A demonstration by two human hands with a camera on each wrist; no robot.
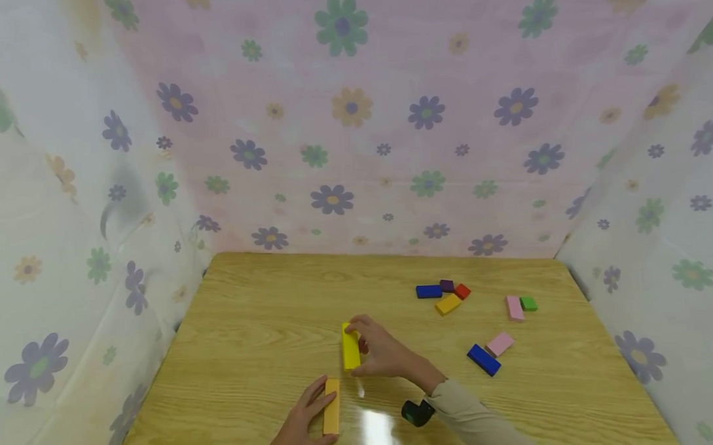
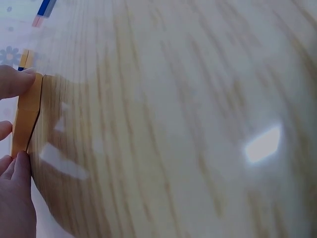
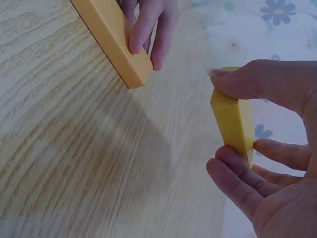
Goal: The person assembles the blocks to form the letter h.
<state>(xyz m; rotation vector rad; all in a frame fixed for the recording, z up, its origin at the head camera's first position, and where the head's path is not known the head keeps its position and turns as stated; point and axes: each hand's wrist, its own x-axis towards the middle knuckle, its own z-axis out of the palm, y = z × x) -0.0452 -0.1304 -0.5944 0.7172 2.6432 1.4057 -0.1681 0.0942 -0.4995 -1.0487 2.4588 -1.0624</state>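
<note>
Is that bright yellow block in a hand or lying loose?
Held: the right hand grips the yellow block, thumb at one end, fingers toward the other. Whether it also touches the table, I cannot tell.

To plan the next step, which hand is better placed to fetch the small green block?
Probably the right hand: it is nearer the small green block, although its fingers grip a long yellow rectangular block.

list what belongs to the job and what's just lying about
Seemingly in use:
yellow rectangular block, in the right grip
orange rectangular block, in the left grip

Apparently lying about:
two blue rectangular blocks
two pink rectangular blocks
amber rectangular block
small purple block
small red block
small green block
</note>
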